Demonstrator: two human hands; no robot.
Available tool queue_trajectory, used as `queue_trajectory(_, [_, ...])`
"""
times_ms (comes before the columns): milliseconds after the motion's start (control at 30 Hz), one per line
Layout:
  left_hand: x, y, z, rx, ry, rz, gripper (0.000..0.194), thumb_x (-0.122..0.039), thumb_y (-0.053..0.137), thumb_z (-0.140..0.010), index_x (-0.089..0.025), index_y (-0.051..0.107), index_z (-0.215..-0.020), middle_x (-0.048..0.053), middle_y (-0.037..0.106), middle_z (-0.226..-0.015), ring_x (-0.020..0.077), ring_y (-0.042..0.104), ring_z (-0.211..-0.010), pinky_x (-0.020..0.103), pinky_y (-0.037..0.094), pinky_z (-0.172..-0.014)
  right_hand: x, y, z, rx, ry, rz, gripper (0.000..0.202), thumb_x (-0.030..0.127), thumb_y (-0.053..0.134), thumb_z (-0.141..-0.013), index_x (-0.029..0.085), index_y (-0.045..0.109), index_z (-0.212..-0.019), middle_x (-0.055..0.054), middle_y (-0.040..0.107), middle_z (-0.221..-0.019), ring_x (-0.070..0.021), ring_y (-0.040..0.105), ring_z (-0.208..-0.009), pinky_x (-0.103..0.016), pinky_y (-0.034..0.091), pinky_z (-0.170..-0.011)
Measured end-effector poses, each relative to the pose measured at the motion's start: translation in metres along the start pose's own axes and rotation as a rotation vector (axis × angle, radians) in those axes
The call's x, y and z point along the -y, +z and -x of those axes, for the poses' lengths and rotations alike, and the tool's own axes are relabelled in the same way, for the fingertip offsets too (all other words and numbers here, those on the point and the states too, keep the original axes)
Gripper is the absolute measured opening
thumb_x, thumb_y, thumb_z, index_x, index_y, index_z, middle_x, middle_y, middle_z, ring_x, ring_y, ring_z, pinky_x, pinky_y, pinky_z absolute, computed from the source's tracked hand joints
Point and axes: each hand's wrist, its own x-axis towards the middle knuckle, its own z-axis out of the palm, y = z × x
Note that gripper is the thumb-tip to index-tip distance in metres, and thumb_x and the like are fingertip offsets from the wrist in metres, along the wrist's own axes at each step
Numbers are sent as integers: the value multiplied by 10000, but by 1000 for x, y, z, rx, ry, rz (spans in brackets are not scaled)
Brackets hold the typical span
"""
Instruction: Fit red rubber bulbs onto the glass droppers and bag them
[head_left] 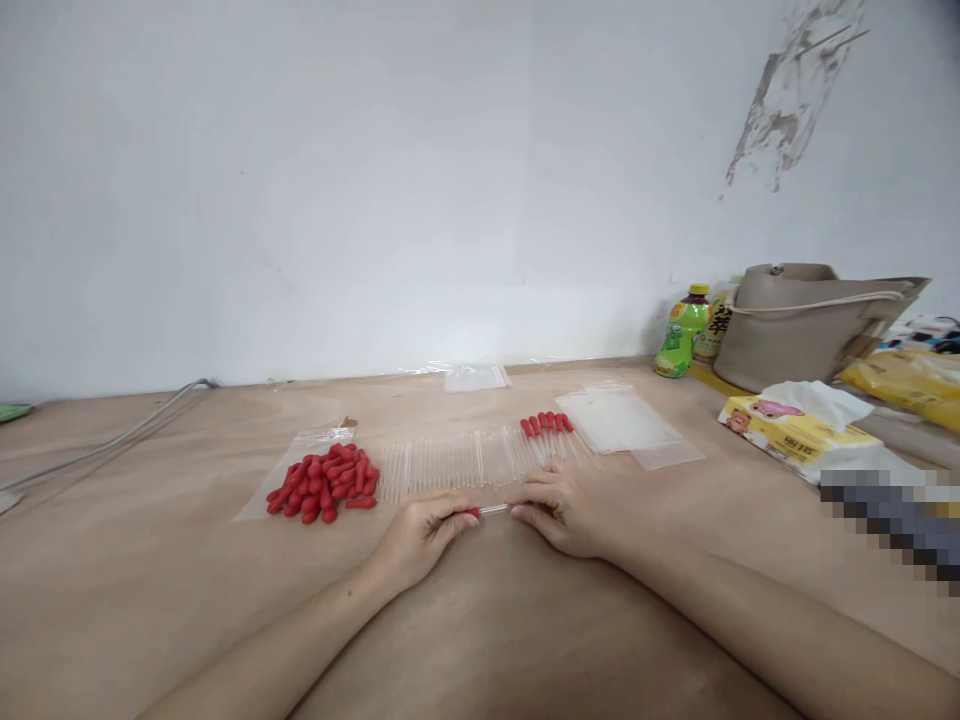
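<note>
Left hand (424,535): thumb and fingers pinched on a red bulb (473,512), its tip showing past them. A clear tube (493,508) bridges bulb and right hand (559,512), far end clamped between thumb and fingers. From here, both sit nearside of the tube row (442,462), right of the bulb pile (326,483).

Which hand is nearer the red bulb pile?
Left. The left hand is right of the red bulb pile, closer to the camera; the right hand is farther right.
</note>
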Motion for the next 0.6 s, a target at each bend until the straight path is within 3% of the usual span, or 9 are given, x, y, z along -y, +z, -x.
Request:
queue_trajectory(200, [-7,0,0,104,-8,-44,191,-256,455,-852,-204,639,-847,11,646,-799,142,586,-741,236,444,-688,-2,-1,0,12,-2,70,171,233,453,-838,233,624,-851,8,625,-770,-113,519,-659,-299,315,-702])
queue_trajectory(433, [-2,3,0,62,-39,-99,197,-302,476,-838,-199,644,-840,20,646,-761,147,580,-689,244,448,-646,10,-5,1,-45,-20,238,192,224,440,-831,216,628,-799,-15,621,-713,-126,501,-621,-301,294,-647])
queue_trajectory(600, [-2,3,1,41,-32,-92,185,-299,480,-835,-187,627,-836,20,633,-756,140,569,-680,236,442,-630,12,-2,0,-92,-83,223,216,195,408,-837,186,598,-733,-5,589,-637,-107,478,-565,-293,288,-645])
